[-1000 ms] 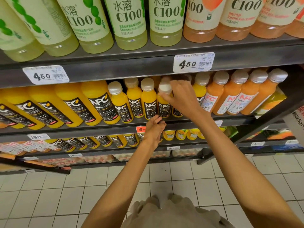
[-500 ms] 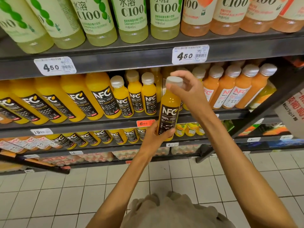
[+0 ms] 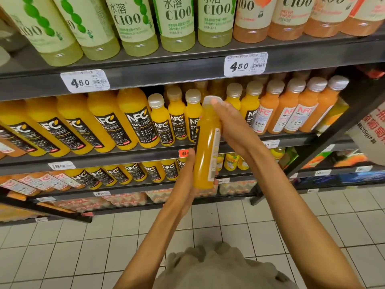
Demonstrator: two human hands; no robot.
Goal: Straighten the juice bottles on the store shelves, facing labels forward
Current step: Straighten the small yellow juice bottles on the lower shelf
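I hold a small yellow NFC orange juice bottle (image 3: 205,151) with a white cap out in front of the middle shelf (image 3: 129,156). Its black label is turned away to the side; plain juice and a white label strip face me. My left hand (image 3: 186,180) grips the bottle's lower part from the left. My right hand (image 3: 231,126) wraps its upper part, fingers up at the cap. Behind it, small NFC bottles (image 3: 177,119) stand in a row with labels forward.
Large NFC bottles (image 3: 108,124) fill the shelf's left side, orange-red NFC bottles (image 3: 291,109) its right. Green and peach C100 bottles (image 3: 177,24) stand on the top shelf. More NFC bottles (image 3: 133,172) sit on the lower shelf. White tiled floor (image 3: 104,247) lies below.
The small bottle came off the middle shelf and towards me. My left hand took hold of its base. The bottle has been turned, so its NFC label no longer faces me.
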